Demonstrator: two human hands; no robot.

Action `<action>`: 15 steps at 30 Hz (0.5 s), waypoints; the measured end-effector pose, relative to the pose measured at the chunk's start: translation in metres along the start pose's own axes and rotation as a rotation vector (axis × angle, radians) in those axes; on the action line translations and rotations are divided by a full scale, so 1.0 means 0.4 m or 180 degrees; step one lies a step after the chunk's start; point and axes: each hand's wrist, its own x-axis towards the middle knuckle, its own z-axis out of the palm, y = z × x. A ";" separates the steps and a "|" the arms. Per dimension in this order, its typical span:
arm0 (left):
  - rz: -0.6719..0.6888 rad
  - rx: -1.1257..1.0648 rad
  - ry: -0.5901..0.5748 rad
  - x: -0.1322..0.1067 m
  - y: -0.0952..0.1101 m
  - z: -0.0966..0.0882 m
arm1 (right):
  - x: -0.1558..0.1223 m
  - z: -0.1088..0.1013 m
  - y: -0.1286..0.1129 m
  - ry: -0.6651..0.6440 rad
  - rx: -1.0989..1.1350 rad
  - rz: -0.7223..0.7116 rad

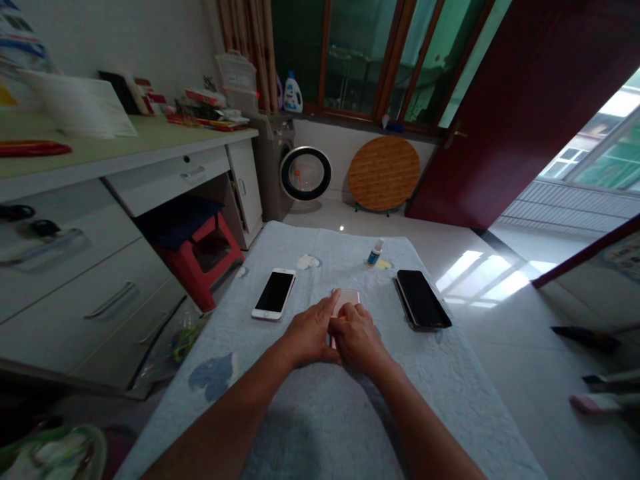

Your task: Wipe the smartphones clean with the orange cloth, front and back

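A pink phone (347, 297) lies in the middle of a pale blue cloth (320, 413) that covers a low table. Both my hands rest on its near end. My left hand (309, 332) has its index finger stretched along the phone's left edge, the other fingers curled. My right hand (358, 337) is closed over the phone's lower part, hiding most of it. A white-framed phone (274, 293) with a dark screen lies to the left. A black phone (423, 299) lies to the right.
A small blue-capped bottle (375, 253) and a yellow scrap stand at the cloth's far edge, with a white wad (307, 262) nearby. A red stool (200, 253) and white drawers (100, 267) are on the left. A washing machine (300, 170) stands behind.
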 end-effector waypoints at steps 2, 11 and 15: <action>0.0005 0.0051 -0.0006 0.001 0.001 -0.001 | -0.010 -0.011 0.003 -0.0180 0.0141 -0.0130; 0.0004 0.0188 -0.0124 0.001 -0.002 -0.004 | -0.046 -0.039 0.051 -0.0168 0.0706 -0.0186; -0.0028 0.0274 -0.0457 0.004 -0.010 -0.018 | -0.031 -0.029 0.072 0.0432 0.0422 0.0521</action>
